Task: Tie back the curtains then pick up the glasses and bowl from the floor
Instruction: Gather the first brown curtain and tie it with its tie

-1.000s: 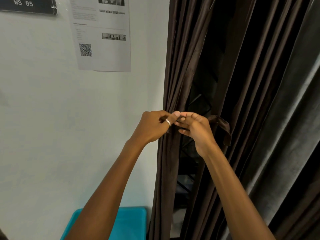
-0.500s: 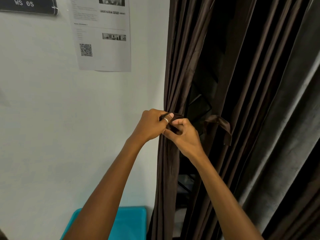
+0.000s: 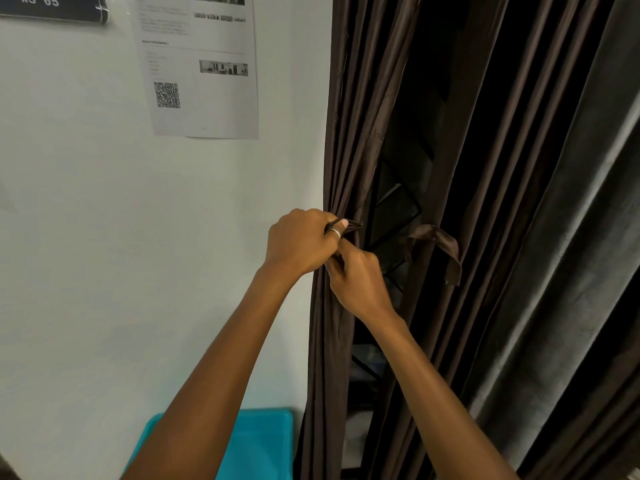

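Two hands knotting a tie-back at the edge of a brown curtain.

Nearest, one turquoise bin (image 3: 263, 441) sits low against the wall. Above it the left hand (image 3: 299, 242) and right hand (image 3: 358, 277) touch at the gathered left curtain panel (image 3: 341, 143), fingers (image 3: 343, 224) closed on a dark tie strip (image 3: 351, 225). A second strip (image 3: 438, 244) hangs loose just right, around another fold. Beyond, one paper notice (image 3: 204, 67) and one dark sign (image 3: 55, 6) hang on the wall (image 3: 104, 237). The slick strip could slip free if the pinch eases before the knot is snug, spilling the folds. No glasses or bowl are in view.
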Demonstrator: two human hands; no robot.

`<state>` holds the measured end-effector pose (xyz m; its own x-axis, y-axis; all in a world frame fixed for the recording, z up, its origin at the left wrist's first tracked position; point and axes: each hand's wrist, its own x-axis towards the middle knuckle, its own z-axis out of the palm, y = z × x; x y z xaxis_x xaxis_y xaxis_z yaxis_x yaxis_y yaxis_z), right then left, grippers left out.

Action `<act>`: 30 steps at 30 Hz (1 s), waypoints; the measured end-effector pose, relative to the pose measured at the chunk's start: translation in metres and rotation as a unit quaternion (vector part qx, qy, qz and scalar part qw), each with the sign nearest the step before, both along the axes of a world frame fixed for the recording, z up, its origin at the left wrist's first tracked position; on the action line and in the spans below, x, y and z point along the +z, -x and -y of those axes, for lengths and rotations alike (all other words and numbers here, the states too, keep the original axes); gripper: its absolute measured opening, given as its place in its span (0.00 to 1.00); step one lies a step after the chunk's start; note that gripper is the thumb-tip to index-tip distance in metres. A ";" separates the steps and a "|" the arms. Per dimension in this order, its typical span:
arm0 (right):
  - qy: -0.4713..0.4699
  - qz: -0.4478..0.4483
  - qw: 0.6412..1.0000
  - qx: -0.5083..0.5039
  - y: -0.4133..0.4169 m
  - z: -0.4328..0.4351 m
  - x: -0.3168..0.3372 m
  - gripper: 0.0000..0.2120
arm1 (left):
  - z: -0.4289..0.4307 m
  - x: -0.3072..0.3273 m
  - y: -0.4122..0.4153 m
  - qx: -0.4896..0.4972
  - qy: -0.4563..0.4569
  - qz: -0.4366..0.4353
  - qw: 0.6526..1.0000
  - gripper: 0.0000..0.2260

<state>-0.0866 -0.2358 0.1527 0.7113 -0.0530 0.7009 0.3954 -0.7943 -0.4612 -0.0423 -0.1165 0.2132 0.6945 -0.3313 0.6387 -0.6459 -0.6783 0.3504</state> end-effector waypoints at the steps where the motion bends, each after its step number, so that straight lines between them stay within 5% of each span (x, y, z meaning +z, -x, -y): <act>1: 0.006 0.000 1.000 0.000 -0.001 -0.001 0.000 0.04 | 0.002 0.002 0.002 -0.005 0.004 0.002 1.000 0.15; 13: 0.038 -0.024 0.999 -0.010 0.005 0.007 0.010 0.06 | 0.012 0.006 -0.010 -0.068 0.006 -0.054 0.996 0.15; 24: 0.089 0.056 0.989 -0.108 0.014 0.026 0.032 0.06 | 0.005 -0.004 -0.013 -0.108 0.015 -0.081 0.991 0.16; 30: 0.147 0.049 0.987 -0.034 0.008 0.039 0.045 0.08 | -0.004 -0.002 -0.015 -0.148 0.032 -0.111 0.982 0.13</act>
<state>-0.0950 -0.2744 0.1975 0.6404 0.1181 0.7589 0.3686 -0.9141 -0.1688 -0.0271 -0.1123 0.2112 0.6986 -0.5039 0.5080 -0.7140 -0.4450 0.5406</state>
